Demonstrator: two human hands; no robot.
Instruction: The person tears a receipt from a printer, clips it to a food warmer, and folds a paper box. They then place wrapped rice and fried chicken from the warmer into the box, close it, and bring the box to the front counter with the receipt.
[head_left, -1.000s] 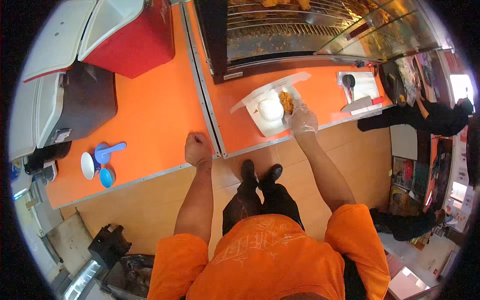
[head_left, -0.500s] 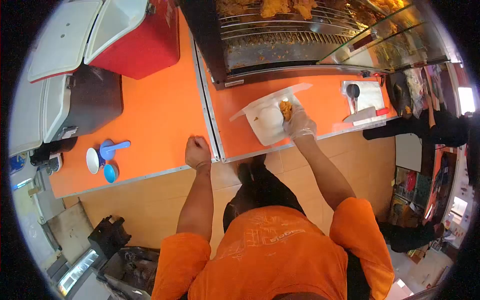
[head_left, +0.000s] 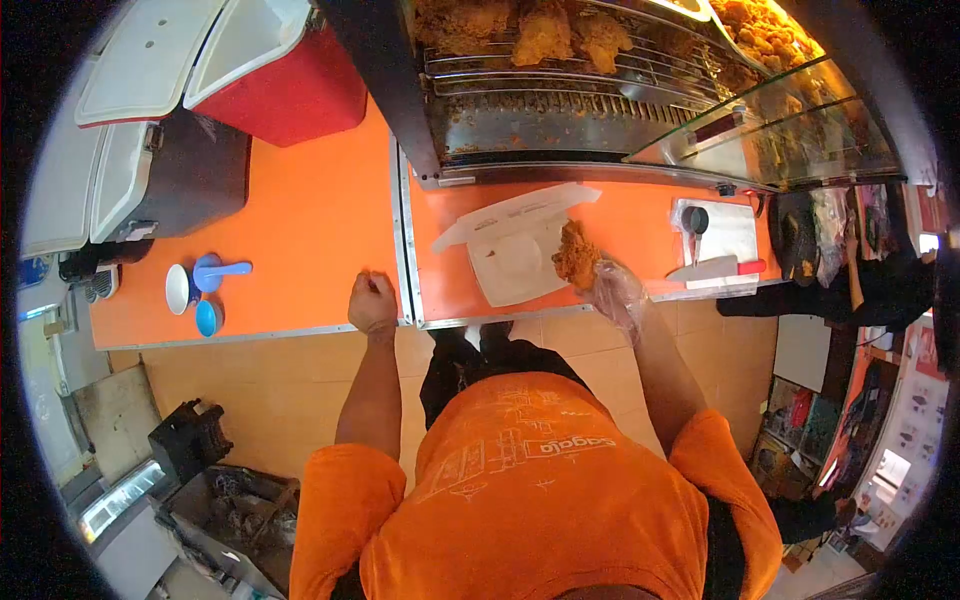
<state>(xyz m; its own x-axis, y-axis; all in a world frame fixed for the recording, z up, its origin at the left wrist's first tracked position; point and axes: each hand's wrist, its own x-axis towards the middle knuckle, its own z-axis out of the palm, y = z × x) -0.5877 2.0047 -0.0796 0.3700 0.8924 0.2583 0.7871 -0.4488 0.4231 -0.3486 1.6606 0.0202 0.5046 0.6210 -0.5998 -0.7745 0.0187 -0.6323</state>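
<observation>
My right hand [head_left: 617, 292], in a clear plastic glove, is closed around the lower end of a piece of fried chicken [head_left: 576, 256]. The chicken is held up at the right side of an open white takeaway box [head_left: 495, 285], overlapping it in view. The box's lid flap stands folded back at the far side, and a small brown speck lies inside. White contents in the box are hard to make out. My left hand [head_left: 373, 300] rests as a fist at the counter's front edge, left of the metal seam, with nothing visible in it.
A knife [head_left: 708, 269] and a black-headed utensil [head_left: 694, 222] lie on a white sheet at right. Blue cups [head_left: 209, 318] and a scoop [head_left: 208, 273] stand at left. Behind are a red cool box [head_left: 290, 90] and a glass display case [head_left: 770, 130] of fried chicken.
My right hand has lifted the chicken up from the box and drawn it toward me, turning it upright. My left fist stays at the counter edge. The camera view has shifted slightly.
</observation>
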